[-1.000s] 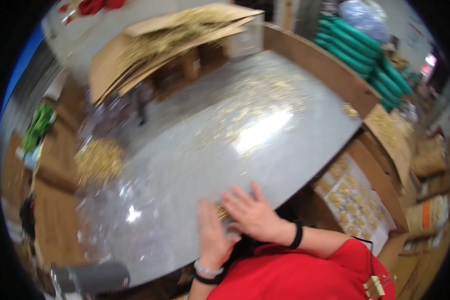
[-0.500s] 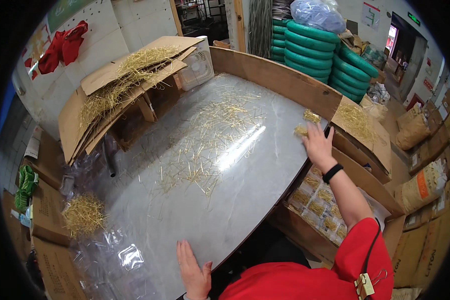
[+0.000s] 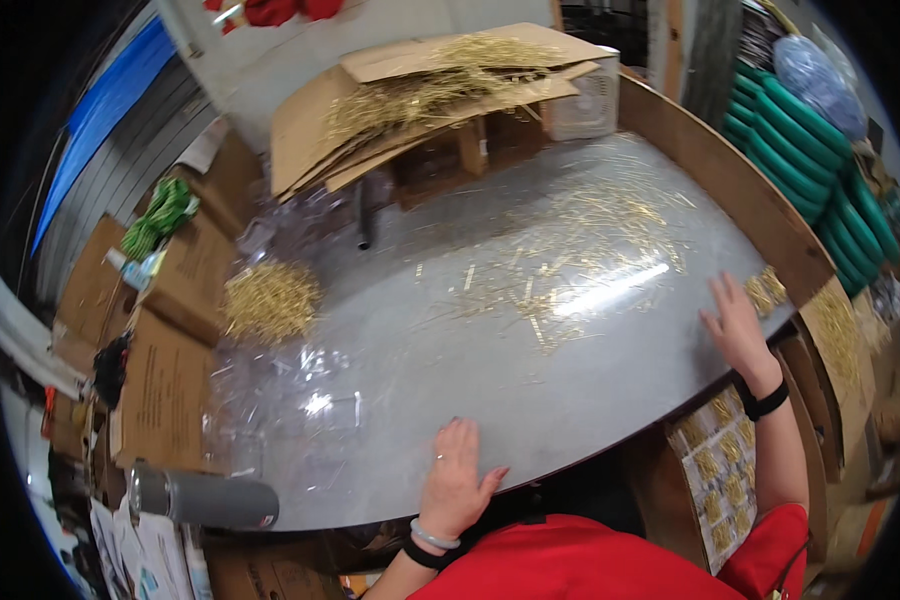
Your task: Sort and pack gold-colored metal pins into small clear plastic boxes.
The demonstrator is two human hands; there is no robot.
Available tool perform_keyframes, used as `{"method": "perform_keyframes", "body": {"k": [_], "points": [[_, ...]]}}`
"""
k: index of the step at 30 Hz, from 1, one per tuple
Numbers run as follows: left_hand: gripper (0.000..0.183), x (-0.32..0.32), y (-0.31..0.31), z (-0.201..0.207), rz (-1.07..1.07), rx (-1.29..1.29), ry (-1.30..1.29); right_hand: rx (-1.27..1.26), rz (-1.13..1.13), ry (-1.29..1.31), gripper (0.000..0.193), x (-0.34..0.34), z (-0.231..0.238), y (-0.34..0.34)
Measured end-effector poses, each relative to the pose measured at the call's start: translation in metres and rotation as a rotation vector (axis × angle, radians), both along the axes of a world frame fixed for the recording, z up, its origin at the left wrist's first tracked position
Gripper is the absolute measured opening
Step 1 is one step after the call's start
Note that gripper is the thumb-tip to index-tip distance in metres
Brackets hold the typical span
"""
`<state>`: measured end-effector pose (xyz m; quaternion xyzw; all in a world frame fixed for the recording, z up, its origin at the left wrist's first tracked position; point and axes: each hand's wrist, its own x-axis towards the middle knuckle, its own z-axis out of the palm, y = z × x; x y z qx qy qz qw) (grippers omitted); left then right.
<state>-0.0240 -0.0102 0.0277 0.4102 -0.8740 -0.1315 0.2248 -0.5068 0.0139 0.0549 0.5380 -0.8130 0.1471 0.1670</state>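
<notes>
The left hand (image 3: 453,478) lies empty, fingers straight and together, at the near edge of the surface (image 3: 400,420). The right hand's (image 3: 740,330) fingers, parted, sit beside gold bundles (image 3: 766,290); contact is unclear. Scattered gold wires (image 3: 620,216) blur.

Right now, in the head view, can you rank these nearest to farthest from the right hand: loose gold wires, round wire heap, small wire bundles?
1. Small wire bundles: beside the right hand.
2. Loose gold wires: leftward, scattered.
3. Round wire heap: far left.

head (left fisheye) | looking down | close above grey table (image 3: 590,400)
</notes>
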Motion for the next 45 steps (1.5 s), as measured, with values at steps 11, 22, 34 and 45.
{"method": "perform_keyframes", "body": {"k": [11, 22, 34, 45], "points": [[0.067, 0.005, -0.001, -0.008, 0.05, -0.085, 0.097, 0.409, 0.816, 0.199, 0.058, 0.186, 0.01, -0.155], [0.092, 0.003, -0.009, -0.002, 0.1, -0.052, -0.125, 0.235, 1.091, 0.229, 0.046, 0.268, 0.003, -0.081], [0.113, 0.003, -0.007, 0.008, 0.071, 0.0, -0.131, 0.49, 0.909, -0.342, 0.053, 0.248, 0.019, -0.05], [0.095, -0.001, -0.006, -0.004, 0.138, -0.071, -0.152, 0.275, 0.92, 0.015, 0.02, 0.245, 0.006, -0.147]]}}
